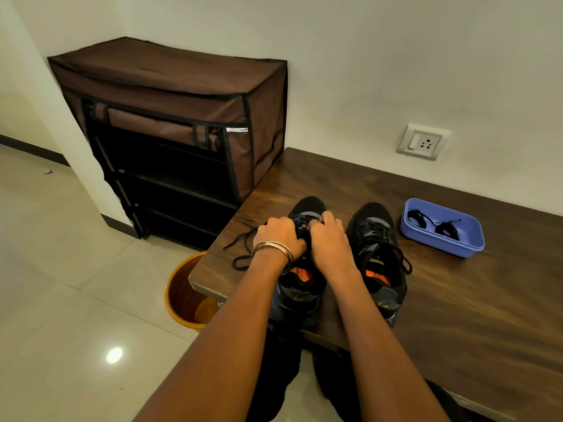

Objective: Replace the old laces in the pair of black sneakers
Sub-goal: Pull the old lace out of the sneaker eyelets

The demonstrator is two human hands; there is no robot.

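Two black sneakers stand side by side on a dark wooden table (457,300), toes pointing away from me. My left hand (278,236) and my right hand (327,239) lie curled over the lacing of the left sneaker (301,287), fingers pinching its black lace near the toe end. The loose end of that old lace (240,243) trails off to the left across the table. The right sneaker (379,260) stands untouched with its lace still threaded. A blue plastic tray (469,248) at the right holds two coiled black laces (434,222).
An orange bucket (185,296) stands on the tiled floor just below the table's left corner. A brown fabric shoe rack (170,117) with open dark shelves stands against the wall behind it. A wall socket (422,143) sits above the table's far edge.
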